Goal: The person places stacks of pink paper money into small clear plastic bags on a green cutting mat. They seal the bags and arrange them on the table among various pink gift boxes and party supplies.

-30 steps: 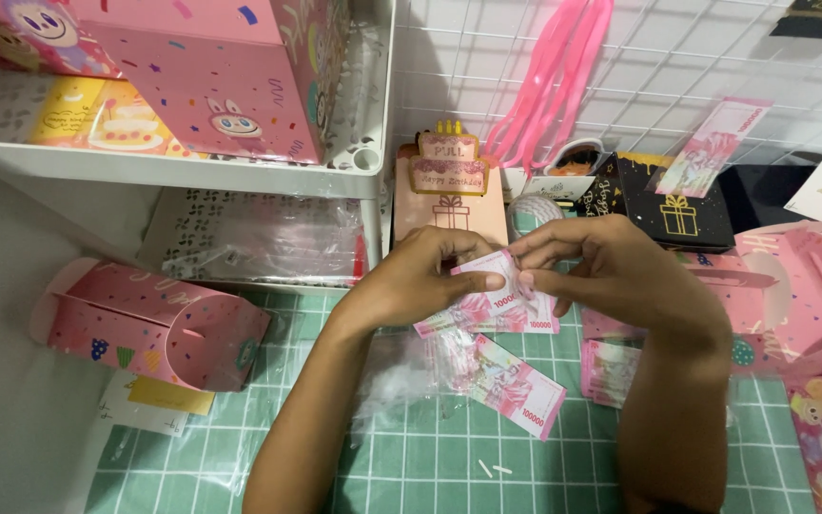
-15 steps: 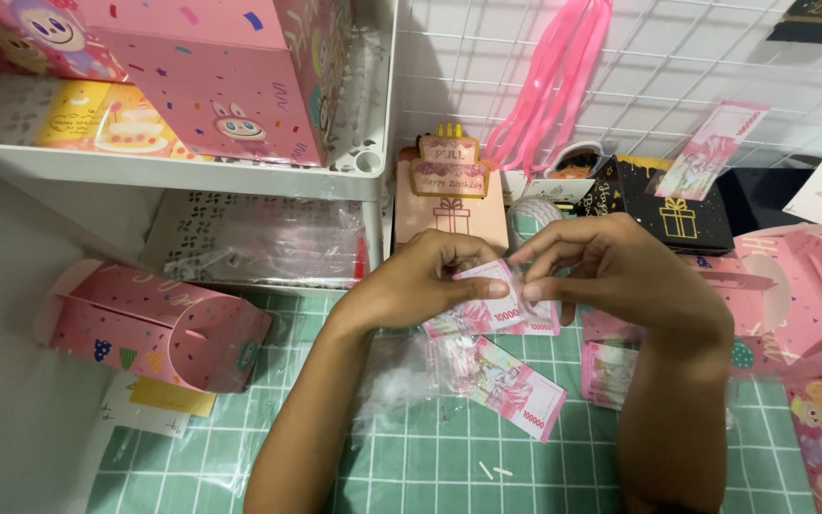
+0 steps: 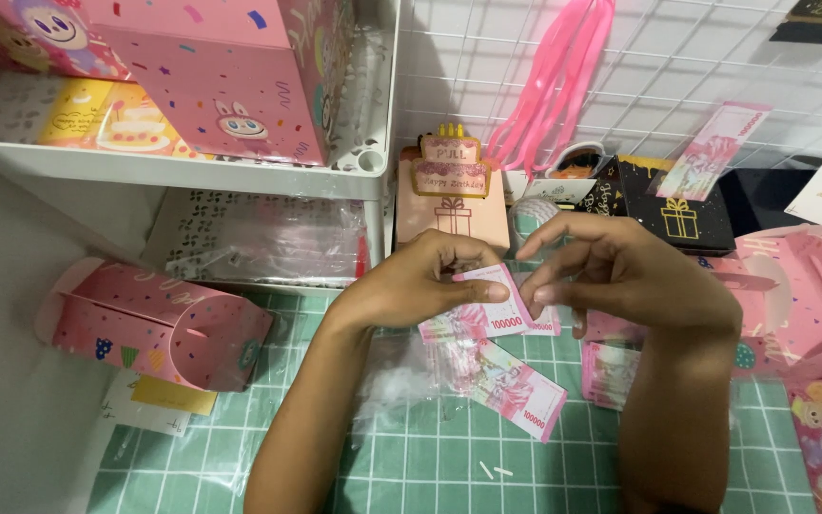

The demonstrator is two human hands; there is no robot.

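Left hand [image 3: 420, 286] pinches pink banknote [image 3: 492, 306] above green cutting mat [image 3: 411, 457] – grip narrow, on note's left end. Right hand [image 3: 620, 271] fingers half-curled at note's right edge, holding nothing clearly. Second banknote in clear sleeve [image 3: 511, 385] lies just below. Best keep note flat, edges aligned – light pinch, no creasing

A pink folded gift box [image 3: 159, 326] lies on its side at nine o'clock on the green cutting mat [image 3: 411, 466]. At eleven o'clock a big pink confetti box [image 3: 230, 67] sits on the white shelf [image 3: 173, 174]. At one o'clock, pink ribbons [image 3: 554, 81] hang on the wire grid [image 3: 677, 57] above a black gift box [image 3: 663, 209].
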